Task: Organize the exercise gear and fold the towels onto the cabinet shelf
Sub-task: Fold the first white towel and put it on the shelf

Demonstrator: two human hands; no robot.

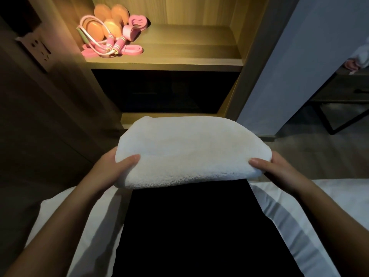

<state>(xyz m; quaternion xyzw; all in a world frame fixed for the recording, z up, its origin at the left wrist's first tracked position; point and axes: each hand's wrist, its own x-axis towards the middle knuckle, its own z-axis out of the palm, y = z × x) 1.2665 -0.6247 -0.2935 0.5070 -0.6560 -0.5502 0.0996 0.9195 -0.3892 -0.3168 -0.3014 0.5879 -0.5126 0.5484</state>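
A folded white towel (191, 152) is held up in front of me, below the lit cabinet shelf (179, 54). My left hand (111, 168) grips its left end with the thumb on top. At the right end my right hand (273, 166) holds it the same way, fingers hidden under the cloth. On the left part of the shelf lies pink exercise gear: a skipping rope (111, 45), orange-pink dumbbells (107, 21), a pink band (131, 49) and a pink grip piece (137, 22).
The right half of the shelf is bare wood. A dark compartment (163, 90) lies under the shelf. White bedding (289, 216) and a black cloth (187, 226) lie below me. A wall socket (38, 48) is at left, a dark table (343, 90) at right.
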